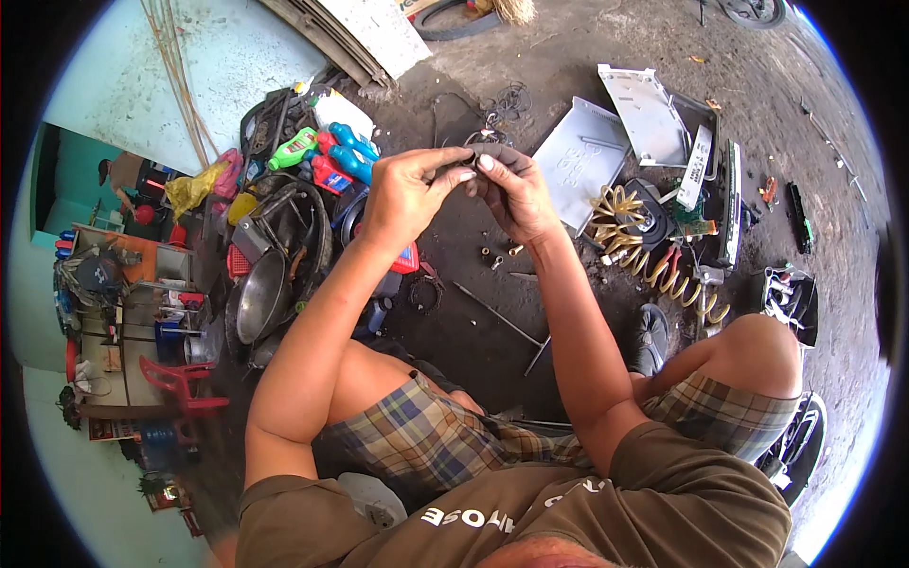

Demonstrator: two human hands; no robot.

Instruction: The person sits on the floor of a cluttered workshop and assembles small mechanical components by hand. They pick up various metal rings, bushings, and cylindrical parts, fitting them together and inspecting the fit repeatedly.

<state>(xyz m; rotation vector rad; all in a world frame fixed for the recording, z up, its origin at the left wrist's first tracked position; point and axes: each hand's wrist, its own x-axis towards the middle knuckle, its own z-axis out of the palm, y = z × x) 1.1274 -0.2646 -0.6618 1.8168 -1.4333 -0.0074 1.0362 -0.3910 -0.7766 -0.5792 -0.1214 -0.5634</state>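
Observation:
Both my hands are raised in front of me with their fingertips meeting. My left hand (402,189) pinches a small dark ring-like part (470,161) between thumb and fingers. From the other side, my right hand (519,199) grips the same part, its thumb on top and its fingers curled and blackened with grime. Fingers cover most of the part, so its exact kind is unclear. On the dark floor below the hands lie a few small brass-coloured fittings (486,252) and a T-handle wrench (499,316).
To the right are flat metal panels (579,151), a coiled yellow air hose (668,277) and pliers (669,257). At left, bottles (352,151), a metal bowl (262,296) and heaped parts crowd the floor. Behind them stands a red plastic chair (180,383). My crossed legs frame the near side.

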